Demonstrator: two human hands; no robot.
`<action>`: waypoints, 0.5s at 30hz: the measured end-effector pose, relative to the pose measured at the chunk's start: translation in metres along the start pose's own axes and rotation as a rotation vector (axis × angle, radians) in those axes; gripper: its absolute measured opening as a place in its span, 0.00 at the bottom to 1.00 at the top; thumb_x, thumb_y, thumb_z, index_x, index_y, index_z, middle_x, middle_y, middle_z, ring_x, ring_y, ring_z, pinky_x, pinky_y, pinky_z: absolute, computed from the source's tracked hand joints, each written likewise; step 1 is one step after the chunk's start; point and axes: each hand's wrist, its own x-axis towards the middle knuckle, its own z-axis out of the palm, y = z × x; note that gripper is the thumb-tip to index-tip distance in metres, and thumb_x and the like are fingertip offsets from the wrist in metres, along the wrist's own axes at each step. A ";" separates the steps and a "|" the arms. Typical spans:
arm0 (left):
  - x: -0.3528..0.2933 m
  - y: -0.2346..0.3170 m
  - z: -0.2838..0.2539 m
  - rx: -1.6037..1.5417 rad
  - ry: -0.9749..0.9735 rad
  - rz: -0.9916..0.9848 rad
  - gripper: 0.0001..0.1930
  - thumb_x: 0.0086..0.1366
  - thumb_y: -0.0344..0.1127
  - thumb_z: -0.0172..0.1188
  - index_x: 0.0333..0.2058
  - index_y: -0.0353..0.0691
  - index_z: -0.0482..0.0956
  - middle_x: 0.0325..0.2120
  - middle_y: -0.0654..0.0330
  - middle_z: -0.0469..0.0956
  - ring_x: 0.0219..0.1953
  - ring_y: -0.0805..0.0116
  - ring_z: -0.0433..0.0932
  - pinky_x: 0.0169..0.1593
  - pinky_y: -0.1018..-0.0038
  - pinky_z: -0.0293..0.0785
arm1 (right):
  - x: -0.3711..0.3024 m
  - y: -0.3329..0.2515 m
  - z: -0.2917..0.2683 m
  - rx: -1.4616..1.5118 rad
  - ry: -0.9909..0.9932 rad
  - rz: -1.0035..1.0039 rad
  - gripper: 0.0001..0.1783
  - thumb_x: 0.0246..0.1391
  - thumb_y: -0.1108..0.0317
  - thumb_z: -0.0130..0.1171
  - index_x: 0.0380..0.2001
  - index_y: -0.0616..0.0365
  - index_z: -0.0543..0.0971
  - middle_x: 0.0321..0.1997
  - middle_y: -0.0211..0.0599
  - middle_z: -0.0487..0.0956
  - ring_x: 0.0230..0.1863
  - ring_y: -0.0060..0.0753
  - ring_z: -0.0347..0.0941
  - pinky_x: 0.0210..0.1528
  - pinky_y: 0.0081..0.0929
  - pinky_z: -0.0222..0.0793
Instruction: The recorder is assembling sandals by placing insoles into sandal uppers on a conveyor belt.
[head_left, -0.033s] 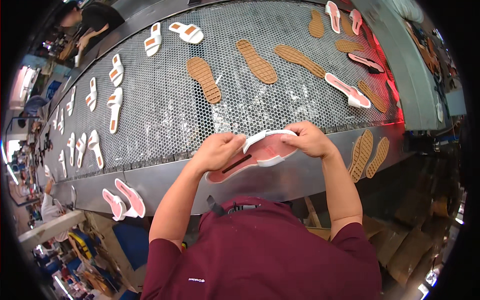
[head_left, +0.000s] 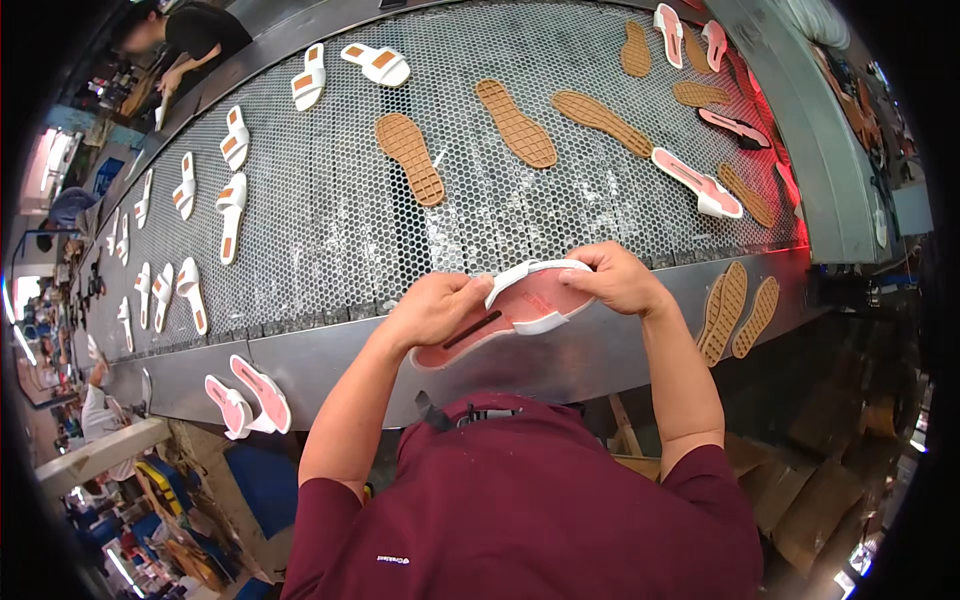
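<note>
Sole side toward me, a white slide sandal upper with a pink underside (head_left: 540,298) is held over the metal edge of the conveyor. My left hand (head_left: 436,308) is closed on its left part, thumb by the white strap. My right hand (head_left: 622,282) grips the rounded right end, with the thumb pressed on the pink face. A dark narrow strip shows on the pink face near my left hand. Beyond my hands, tan patterned soles (head_left: 408,158) lie on the mesh belt (head_left: 330,180).
White slides (head_left: 231,215) with tan patches lie along the belt's left. Two pink-bottomed uppers (head_left: 262,393) rest at the left metal edge, and loose tan soles (head_left: 755,316) at the right. A grey machine housing (head_left: 835,150) glows red inside. A person (head_left: 195,45) stands at far left.
My left hand sits very slightly lower along the sandal upper. My right hand keeps its grip almost unchanged.
</note>
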 end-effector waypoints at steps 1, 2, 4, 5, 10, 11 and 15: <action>-0.005 -0.002 0.002 -0.012 0.026 0.061 0.26 0.69 0.53 0.50 0.30 0.32 0.82 0.20 0.51 0.77 0.26 0.63 0.75 0.35 0.66 0.72 | 0.003 -0.003 0.002 0.016 -0.019 -0.016 0.12 0.59 0.63 0.61 0.31 0.63 0.82 0.24 0.24 0.76 0.27 0.14 0.66 0.29 0.21 0.64; -0.008 -0.006 0.006 -0.022 0.051 0.074 0.25 0.70 0.52 0.50 0.29 0.33 0.81 0.19 0.55 0.75 0.24 0.66 0.72 0.33 0.67 0.70 | 0.003 -0.004 0.002 0.027 -0.024 -0.025 0.12 0.58 0.63 0.61 0.31 0.63 0.82 0.24 0.25 0.76 0.27 0.14 0.66 0.29 0.22 0.64; -0.011 -0.018 0.011 -0.051 0.082 0.125 0.24 0.71 0.49 0.50 0.26 0.33 0.78 0.16 0.63 0.69 0.22 0.73 0.67 0.29 0.69 0.67 | 0.008 -0.007 0.004 -0.068 -0.040 -0.045 0.14 0.57 0.61 0.62 0.31 0.63 0.82 0.25 0.28 0.78 0.28 0.17 0.69 0.31 0.23 0.67; -0.011 -0.017 0.017 -0.112 0.119 0.114 0.24 0.70 0.49 0.51 0.26 0.32 0.79 0.16 0.60 0.71 0.23 0.72 0.69 0.29 0.69 0.68 | 0.008 -0.007 0.003 -0.084 -0.045 -0.039 0.15 0.56 0.60 0.63 0.32 0.63 0.82 0.25 0.29 0.79 0.29 0.17 0.70 0.32 0.24 0.68; -0.020 -0.013 0.038 -0.091 0.236 0.060 0.22 0.65 0.47 0.57 0.26 0.30 0.79 0.16 0.54 0.75 0.21 0.69 0.73 0.28 0.69 0.69 | 0.010 0.003 0.007 -0.033 -0.084 -0.096 0.17 0.55 0.58 0.62 0.32 0.64 0.82 0.25 0.32 0.79 0.29 0.22 0.71 0.33 0.28 0.68; -0.017 -0.014 0.042 -0.117 0.272 0.055 0.21 0.65 0.47 0.58 0.26 0.29 0.79 0.16 0.53 0.76 0.20 0.68 0.74 0.28 0.69 0.70 | 0.010 0.001 0.004 -0.047 -0.103 -0.082 0.16 0.56 0.59 0.63 0.33 0.64 0.82 0.26 0.30 0.79 0.29 0.20 0.71 0.33 0.26 0.68; -0.008 -0.018 0.044 0.050 0.234 0.006 0.21 0.61 0.49 0.61 0.28 0.30 0.81 0.19 0.47 0.78 0.21 0.60 0.77 0.29 0.66 0.71 | 0.017 0.001 0.000 -0.145 -0.128 -0.055 0.14 0.57 0.61 0.63 0.35 0.64 0.82 0.27 0.27 0.79 0.31 0.16 0.70 0.33 0.22 0.68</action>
